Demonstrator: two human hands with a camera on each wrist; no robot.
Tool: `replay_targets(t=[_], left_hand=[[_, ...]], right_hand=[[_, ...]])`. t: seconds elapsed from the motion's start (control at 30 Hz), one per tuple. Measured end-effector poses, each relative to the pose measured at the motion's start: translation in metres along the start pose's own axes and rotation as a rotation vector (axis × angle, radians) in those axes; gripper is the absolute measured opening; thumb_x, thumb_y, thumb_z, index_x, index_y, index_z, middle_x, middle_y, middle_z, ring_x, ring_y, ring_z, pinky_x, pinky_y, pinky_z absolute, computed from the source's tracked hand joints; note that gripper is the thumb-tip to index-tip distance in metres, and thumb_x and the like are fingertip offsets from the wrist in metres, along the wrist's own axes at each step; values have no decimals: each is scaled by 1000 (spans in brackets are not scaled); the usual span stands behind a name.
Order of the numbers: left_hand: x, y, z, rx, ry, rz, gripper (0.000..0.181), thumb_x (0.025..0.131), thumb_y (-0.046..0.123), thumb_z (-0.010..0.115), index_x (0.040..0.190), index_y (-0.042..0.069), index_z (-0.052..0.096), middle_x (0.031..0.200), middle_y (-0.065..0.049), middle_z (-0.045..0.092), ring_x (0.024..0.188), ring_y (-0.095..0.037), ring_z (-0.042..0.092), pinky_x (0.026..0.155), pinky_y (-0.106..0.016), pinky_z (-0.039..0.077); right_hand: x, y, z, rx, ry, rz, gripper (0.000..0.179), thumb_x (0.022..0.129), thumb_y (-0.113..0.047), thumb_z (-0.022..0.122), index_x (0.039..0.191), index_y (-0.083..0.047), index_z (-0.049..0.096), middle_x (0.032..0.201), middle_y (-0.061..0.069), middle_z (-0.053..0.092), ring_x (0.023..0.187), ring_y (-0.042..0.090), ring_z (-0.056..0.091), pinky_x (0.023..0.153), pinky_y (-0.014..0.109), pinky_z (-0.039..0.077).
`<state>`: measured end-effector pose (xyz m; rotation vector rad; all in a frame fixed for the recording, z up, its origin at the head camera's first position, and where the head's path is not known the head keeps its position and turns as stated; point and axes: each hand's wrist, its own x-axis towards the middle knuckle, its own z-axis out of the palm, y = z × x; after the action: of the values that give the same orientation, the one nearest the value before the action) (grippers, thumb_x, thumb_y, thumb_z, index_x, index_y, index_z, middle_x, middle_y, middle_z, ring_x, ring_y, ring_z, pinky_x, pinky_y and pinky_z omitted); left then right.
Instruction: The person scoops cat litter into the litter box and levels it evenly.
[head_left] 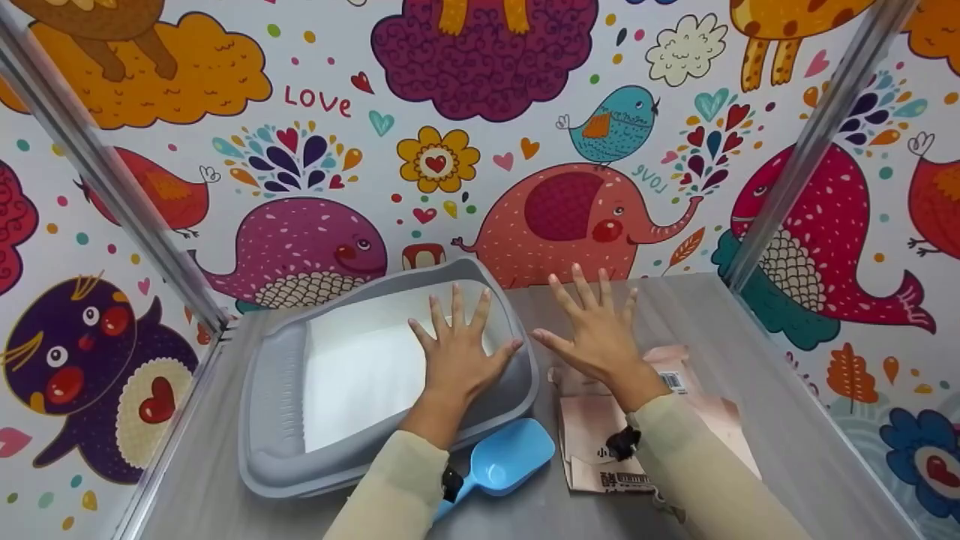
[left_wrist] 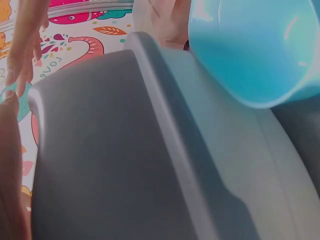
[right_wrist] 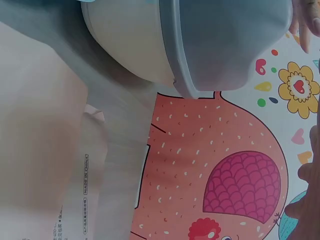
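Cream sleeves [head_left: 390,487]: closest to the person; dark wrist gadgets [head_left: 451,482] on both.
Blue scoop [head_left: 514,457]: on the tabletop [head_left: 697,311], btwn grey tray [head_left: 270,390] & pink packet [head_left: 592,431]; hollow side up, I'd say. Can't tell if it touches the tray.
Scoop vs. hands: long axis runs diag., handle back twd the person & L, partly under the L sleeve, bowl fwd & R. L wrist is nearer, just beside it; both palms sit farther fwd, so the scoop lies on the person's side of either grip.
Packet: beneath R wrist & forearm, partly hidden; barcode label [head_left: 673,381] shows.
L hand [head_left: 459,356]: over the tray, palm down, fingers spread, holding nothing; seems to hover, contact w/ rim unclear.
R hand [head_left: 600,337]: R of tray, fingers fanned wide, nothing held. Thumbs point at each other, w/ a gap btwn.
Tray: mostly to the L hand's L, white inside; long side slants fwd & R.
Wall [head_left: 322,45]: cartoon print, pink elephant [head_left: 517,217] beyond the hands; metal poles [head_left: 821,142] at the corners.
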<state>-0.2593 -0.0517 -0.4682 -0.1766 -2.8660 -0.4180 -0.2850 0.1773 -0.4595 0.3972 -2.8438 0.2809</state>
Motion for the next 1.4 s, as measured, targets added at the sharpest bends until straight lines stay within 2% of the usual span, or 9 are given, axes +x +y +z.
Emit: replay_targets(t=[0.23,0.47,0.6,0.83,1.07,1.2,1.4], left_hand=[[-7,11,1,9,48,66,94,88,81,48,165,32,25,174,-15,17,159,-51,10,116,-83,10],[-16,25,3,29,100,142,93,88,81,47,165,34,24,174,-13,20,159,-49,14,119,-78,18],[-23,32,6,54,163,204,92,89,80,48,165,33,26,172,-14,25,158,-48,20,119,-76,21],[-37,43,19,40,287,323,87,91,75,53,163,31,32,170,-14,30,156,-46,27,121,-71,25],[-56,57,41,110,410,496,87,88,77,55,158,28,42,163,-15,42,150,-46,38,119,-63,36],[-67,63,59,142,412,561,85,88,78,55,155,27,46,160,-15,46,148,-44,42,118,-59,39],[-86,73,82,205,345,622,82,90,80,48,155,30,46,161,-14,46,149,-39,42,119,-50,40]], right_hand=[[-10,12,-3,-27,19,-2,93,91,-82,42,166,-34,19,176,9,13,161,46,4,118,82,2],[-26,25,-4,-26,40,19,92,91,-80,47,166,-31,24,175,12,15,160,47,9,118,82,4],[-37,34,-3,-8,53,32,93,91,-78,50,165,-29,26,175,13,17,159,48,10,118,82,1],[-55,54,6,22,44,80,93,91,-76,52,166,-28,25,174,14,17,158,49,15,118,81,2],[-79,73,16,50,37,113,90,93,-70,55,165,-24,27,171,19,24,156,53,20,117,82,6],[-90,80,23,44,12,120,89,94,-70,54,165,-23,28,171,20,24,155,53,21,118,81,8],[-107,90,35,23,-20,142,91,93,-73,55,164,-21,32,168,20,32,153,51,28,117,82,12]])
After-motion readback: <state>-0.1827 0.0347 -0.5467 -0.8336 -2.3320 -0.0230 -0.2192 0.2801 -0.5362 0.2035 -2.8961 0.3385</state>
